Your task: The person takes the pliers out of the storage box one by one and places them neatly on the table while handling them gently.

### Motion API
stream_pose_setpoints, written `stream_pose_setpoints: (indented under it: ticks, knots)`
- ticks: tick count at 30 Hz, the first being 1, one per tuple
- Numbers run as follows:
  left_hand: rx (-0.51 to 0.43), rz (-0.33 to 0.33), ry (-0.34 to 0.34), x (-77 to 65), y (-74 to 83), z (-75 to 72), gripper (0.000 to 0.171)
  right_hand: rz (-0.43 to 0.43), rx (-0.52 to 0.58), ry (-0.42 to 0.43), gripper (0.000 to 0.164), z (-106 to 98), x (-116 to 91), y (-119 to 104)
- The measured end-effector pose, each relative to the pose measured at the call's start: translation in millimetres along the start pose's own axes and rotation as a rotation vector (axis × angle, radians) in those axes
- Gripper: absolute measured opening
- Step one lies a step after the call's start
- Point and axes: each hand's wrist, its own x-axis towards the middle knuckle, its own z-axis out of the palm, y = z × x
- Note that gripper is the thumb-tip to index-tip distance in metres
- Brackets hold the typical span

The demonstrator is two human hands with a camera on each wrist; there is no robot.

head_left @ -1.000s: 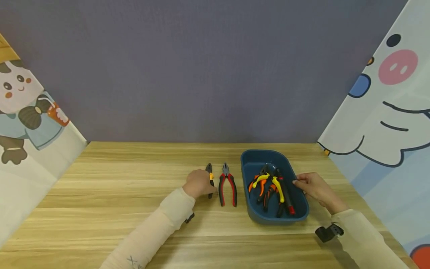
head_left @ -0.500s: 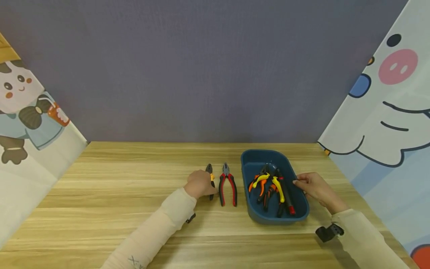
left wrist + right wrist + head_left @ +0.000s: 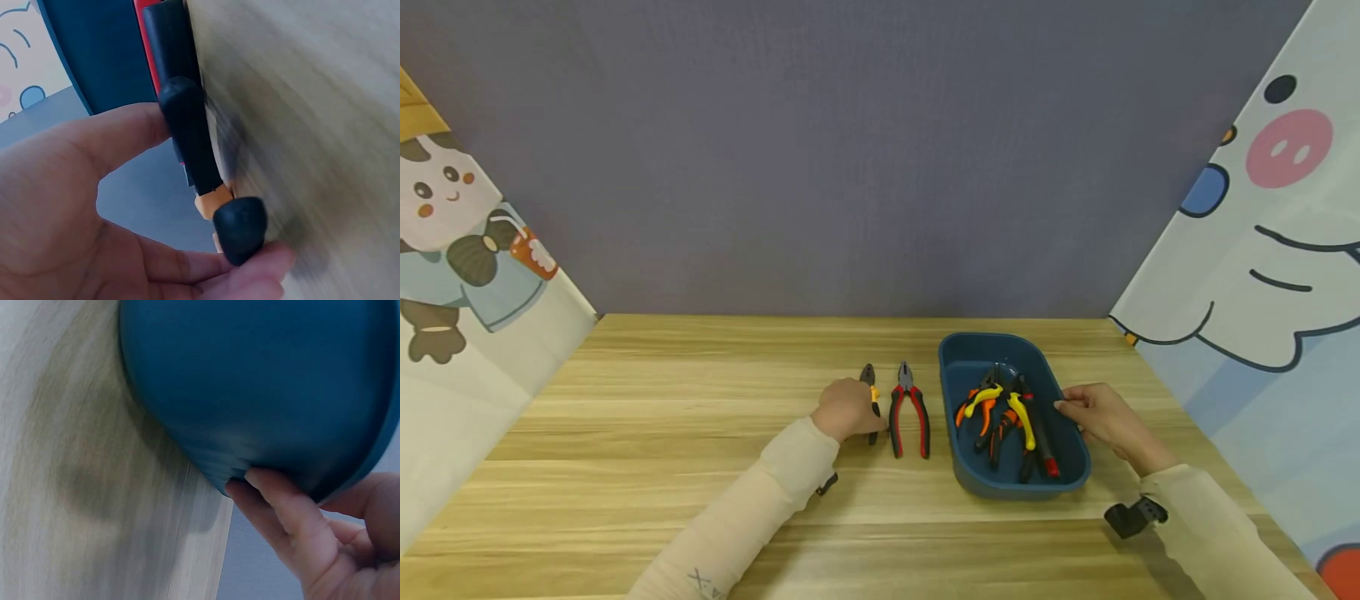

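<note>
Black-and-yellow pliers (image 3: 874, 395) are pinched by their handles between the thumb and fingers of the left hand (image 3: 845, 408), at the wooden table (image 3: 625, 433) and just beside the red-and-black pliers (image 3: 906, 387). Farther right, the right hand (image 3: 1103, 415) grips the side of a blue bin (image 3: 1007, 487) holding several more tools (image 3: 1023, 423)

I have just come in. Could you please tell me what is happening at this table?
A person's left hand pinches the black-and-yellow pliers by their handles. Beside these, the red-and-black pliers lie on the wooden table. The right hand grips a blue bin by its side; inside lie several tools, some partly yellow or orange.
</note>
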Motion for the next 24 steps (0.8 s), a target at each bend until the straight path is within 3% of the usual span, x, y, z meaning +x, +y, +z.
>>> stream_pose_setpoints:
  ticks: [14, 21, 24]
  knots:
    - [0.044, 0.012, 0.002, -6.8, 0.9, -13.7, 0.043, -0.010, 0.043, -0.021, 0.035, -1.1, 0.4, -0.5]
    - [-0.002, 0.054, 0.045, -11.3, 2.9, -25.1, 0.038, -0.002, 0.038, -0.018, 0.035, -1.0, 0.8, -0.4]
    - [-0.020, 0.069, 0.053, -11.9, 6.0, -30.3, 0.044, 0.000, 0.042, -0.017, 0.035, -1.1, 0.7, 0.1]
